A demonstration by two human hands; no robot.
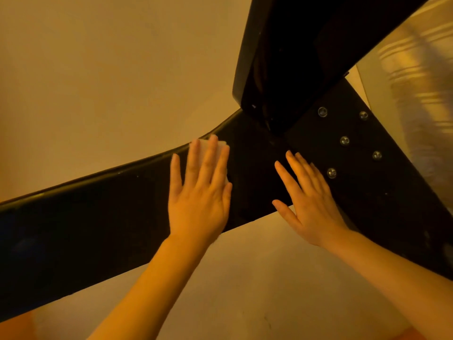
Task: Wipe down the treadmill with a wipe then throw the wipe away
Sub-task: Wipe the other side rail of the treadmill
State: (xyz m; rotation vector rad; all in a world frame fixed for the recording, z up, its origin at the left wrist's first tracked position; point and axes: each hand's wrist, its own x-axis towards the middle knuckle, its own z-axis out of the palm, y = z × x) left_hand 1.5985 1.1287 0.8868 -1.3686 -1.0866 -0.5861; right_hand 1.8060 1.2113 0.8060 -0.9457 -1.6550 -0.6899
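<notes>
Black glossy metal, warm amber light over everything. The treadmill point(98, 217) frame fills the head view: one flat beam runs from the lower left edge up toward the centre, long axis lower-left to upper-right, with a rounded raised lip along its far edge. At the centre it meets a second flat plate that slants from there down to the lower right, and a thick dark upright post point(306, 57) rises from the joint toward the top right. Five silver bolts point(344, 140) sit in the right-hand plate, scattered in a loose cluster. Beige floor point(98, 69) beyond and below the frame, plain, with a faint seam. Top right shows a blurred shiny grey surface with pale streaks; cannot tell what it is.

The left hand point(199, 192) lies flat on the beam near the joint, fingers point(208, 158) straight and together, pressing the white wipe point(221, 144) down under them. Wipe peeks out past the fingertips and beside the index finger, near the beam's far lip. The right hand point(308, 200) lies flat on the joint just beside the bolts, fingers spread straight, holding nothing. Both forearms are bare.
</notes>
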